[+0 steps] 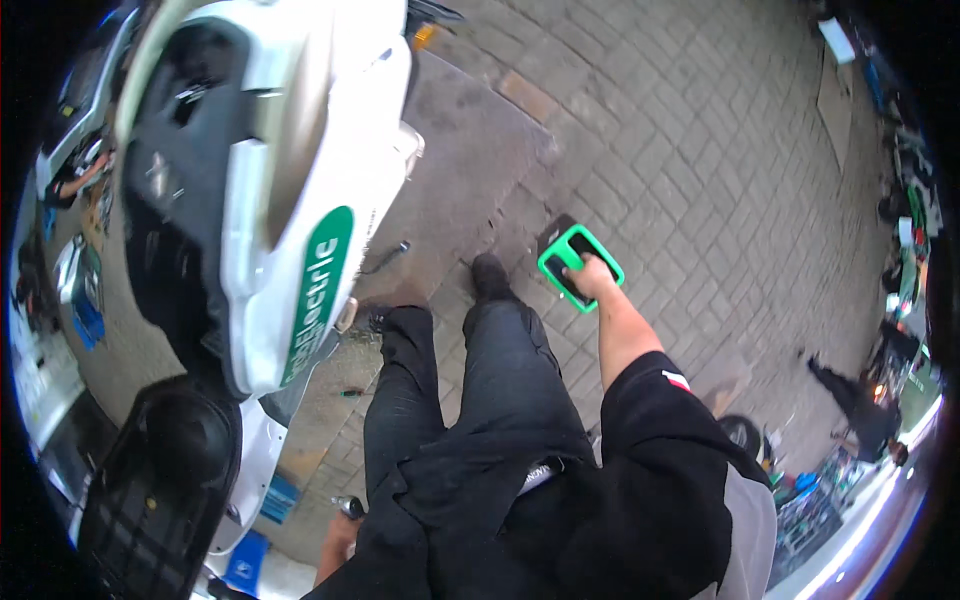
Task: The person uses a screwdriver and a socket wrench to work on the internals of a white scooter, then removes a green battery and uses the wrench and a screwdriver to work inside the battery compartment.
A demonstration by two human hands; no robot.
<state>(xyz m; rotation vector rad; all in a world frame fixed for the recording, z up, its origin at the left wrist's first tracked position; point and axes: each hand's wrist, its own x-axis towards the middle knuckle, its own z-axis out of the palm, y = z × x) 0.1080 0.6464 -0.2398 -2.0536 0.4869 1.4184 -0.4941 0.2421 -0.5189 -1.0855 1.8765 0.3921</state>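
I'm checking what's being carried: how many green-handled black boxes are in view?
1. The green-handled black box hangs from the right hand over the brick paving, right of the white scooter. Others may be hidden.

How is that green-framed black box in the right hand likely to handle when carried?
The green-framed box looks rigid, probably hard plastic, so it should not flex. The right hand carries it by its top with the arm hanging straight, suggesting real weight. It may swing against the leg.

Bright green frame with black centre on the box (578,265) under the right hand (594,280) fingers. Grey interlocking brick paving (700,180) beyond the fingertips. White scooter (290,180) with green panel.
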